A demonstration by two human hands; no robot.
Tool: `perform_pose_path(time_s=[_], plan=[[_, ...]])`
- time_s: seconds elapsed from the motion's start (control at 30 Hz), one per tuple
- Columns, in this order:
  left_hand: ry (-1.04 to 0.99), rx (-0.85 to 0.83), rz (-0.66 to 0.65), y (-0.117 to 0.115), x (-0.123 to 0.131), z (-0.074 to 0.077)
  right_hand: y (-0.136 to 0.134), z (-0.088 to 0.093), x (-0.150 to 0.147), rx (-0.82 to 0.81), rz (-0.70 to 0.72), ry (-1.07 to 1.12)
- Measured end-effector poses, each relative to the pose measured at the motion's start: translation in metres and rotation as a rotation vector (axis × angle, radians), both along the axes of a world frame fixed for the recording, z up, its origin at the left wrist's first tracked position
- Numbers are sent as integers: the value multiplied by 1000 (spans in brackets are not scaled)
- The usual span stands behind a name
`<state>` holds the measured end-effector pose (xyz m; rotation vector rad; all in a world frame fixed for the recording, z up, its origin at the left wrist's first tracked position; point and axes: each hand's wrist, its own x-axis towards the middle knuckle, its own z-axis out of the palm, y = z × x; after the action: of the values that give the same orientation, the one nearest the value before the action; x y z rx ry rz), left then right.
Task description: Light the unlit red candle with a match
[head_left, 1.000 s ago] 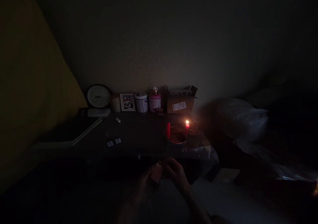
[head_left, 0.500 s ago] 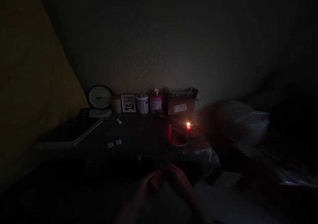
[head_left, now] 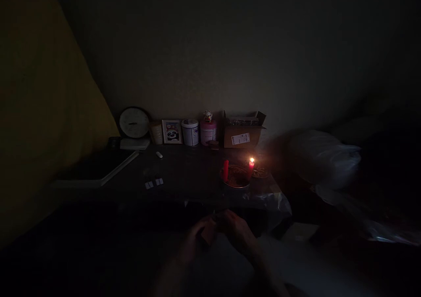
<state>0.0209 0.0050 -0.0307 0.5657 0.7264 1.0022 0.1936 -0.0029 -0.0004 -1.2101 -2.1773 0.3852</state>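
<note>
Dim desk [head_left: 184, 174]; hands [head_left: 237, 232] hold pink object [head_left: 208, 234], roughly upright.

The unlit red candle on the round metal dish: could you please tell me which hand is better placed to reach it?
Probably the right hand: it sits nearer the unlit red candle than the left hand; both hold a small pinkish object.

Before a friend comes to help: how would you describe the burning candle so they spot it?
Below the open cardboard box on the dark table, a round dish has red candles at two edges. The right one is lit.
</note>
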Motion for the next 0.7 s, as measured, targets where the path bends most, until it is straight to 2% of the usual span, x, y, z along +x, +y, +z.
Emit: perform_pose_path(time_s=[0.17,0.33,0.53,0.7], plan=[[-44,11,47,2,0,-7,5,-1,8,-38,-78,89],[-83,-1,23,3,0,-10,4,-2,6,-55,-53,194],[-53,-36,-68,-2,-1,-1,0,-5,-3,-119,-29,271],[-15,2,-77,-6,-1,8,1,-5,-4,-161,8,313]])
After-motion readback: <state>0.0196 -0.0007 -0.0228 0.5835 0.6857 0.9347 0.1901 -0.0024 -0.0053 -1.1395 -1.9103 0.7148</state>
